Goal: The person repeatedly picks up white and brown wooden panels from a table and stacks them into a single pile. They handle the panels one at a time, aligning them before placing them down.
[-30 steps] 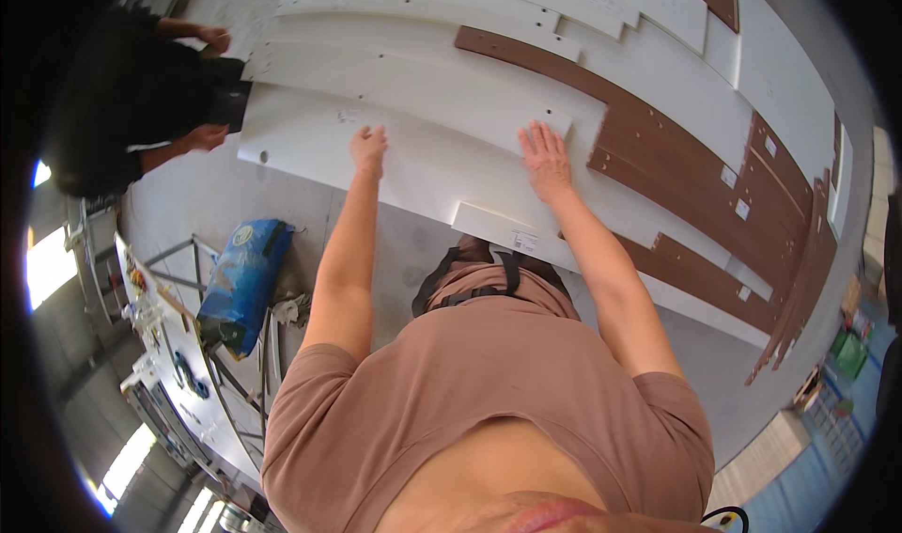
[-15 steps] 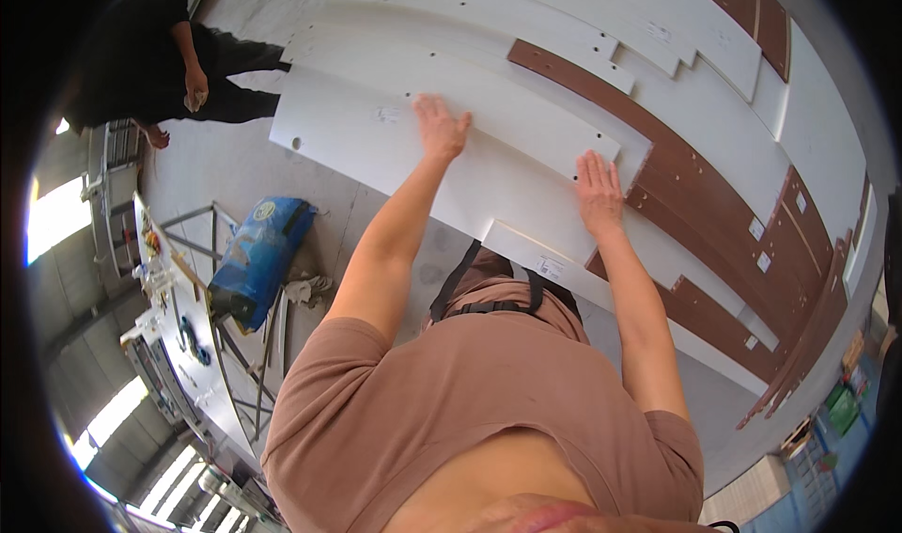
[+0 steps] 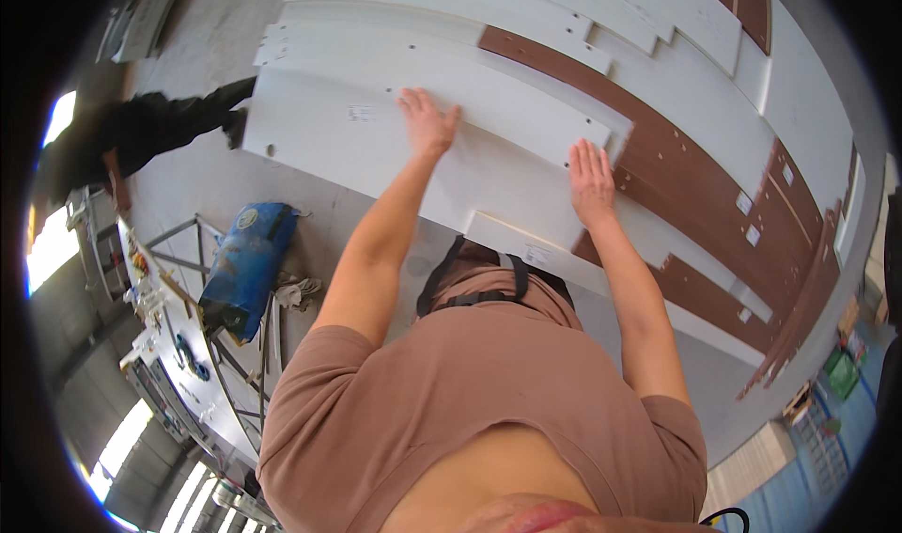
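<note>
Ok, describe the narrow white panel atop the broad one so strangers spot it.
Find the panel stack. On its near side, a broad white panel bears a narrow white panel. Only it has the left grip and right grip at its edge.

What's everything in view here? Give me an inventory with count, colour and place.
Narrow white board: one, white, on the stack ahead
Other white boards: several, white, spread across the stack
Brown boards: several, reddish brown, mostly right half
Paper labels: several, white, on boards
Co-worker: one, dark clothing, upper left
Bag: one, blue, left
Metal frame: one, grey, around the bag
Crumpled cloth: one, pale, right of the bag
Windows: several, bright white, far left
Green object: one, green, far right, kind unclear
Left hand: one, bare, at the narrow board's near edge
Right hand: one, bare, at its right end
Shirt: one, dusty brown, lower centre
</note>
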`<state>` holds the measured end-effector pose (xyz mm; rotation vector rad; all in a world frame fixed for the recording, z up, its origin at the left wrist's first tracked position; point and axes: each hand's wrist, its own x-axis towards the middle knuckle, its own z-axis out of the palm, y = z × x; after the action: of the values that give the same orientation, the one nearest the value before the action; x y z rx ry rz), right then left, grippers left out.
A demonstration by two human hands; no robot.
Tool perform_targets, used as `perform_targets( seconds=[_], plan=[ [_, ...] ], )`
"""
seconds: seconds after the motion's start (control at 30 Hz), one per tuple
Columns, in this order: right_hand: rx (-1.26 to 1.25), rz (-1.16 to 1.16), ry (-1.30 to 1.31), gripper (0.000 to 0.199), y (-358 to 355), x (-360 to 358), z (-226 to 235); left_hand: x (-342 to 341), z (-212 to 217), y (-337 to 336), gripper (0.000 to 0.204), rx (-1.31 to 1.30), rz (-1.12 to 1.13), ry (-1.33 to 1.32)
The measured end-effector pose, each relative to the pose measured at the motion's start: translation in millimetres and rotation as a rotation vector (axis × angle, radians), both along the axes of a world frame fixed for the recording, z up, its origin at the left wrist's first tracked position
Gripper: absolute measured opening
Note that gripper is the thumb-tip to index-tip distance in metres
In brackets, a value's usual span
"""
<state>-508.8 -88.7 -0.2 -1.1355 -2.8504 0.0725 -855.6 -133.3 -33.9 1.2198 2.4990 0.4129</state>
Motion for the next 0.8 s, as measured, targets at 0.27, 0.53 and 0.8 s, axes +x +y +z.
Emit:
perform_targets(
  seconds=[0.27,0.53,0.8],
  plan=[
    [0.043,-0.036,-0.020,0.046,6,6,-1,13,15,8,0.096,-0.030,0.023,-0.089],
    [0.056,-0.087,-0.053,0.046,18,18,-4,26,15,19,0.096,-0.078,-0.042,-0.024],
    [0.046,-0.126,-0.075,0.045,24,25,-3,41,12,28,0.096,-0.056,-0.077,0.050]
  ],
)
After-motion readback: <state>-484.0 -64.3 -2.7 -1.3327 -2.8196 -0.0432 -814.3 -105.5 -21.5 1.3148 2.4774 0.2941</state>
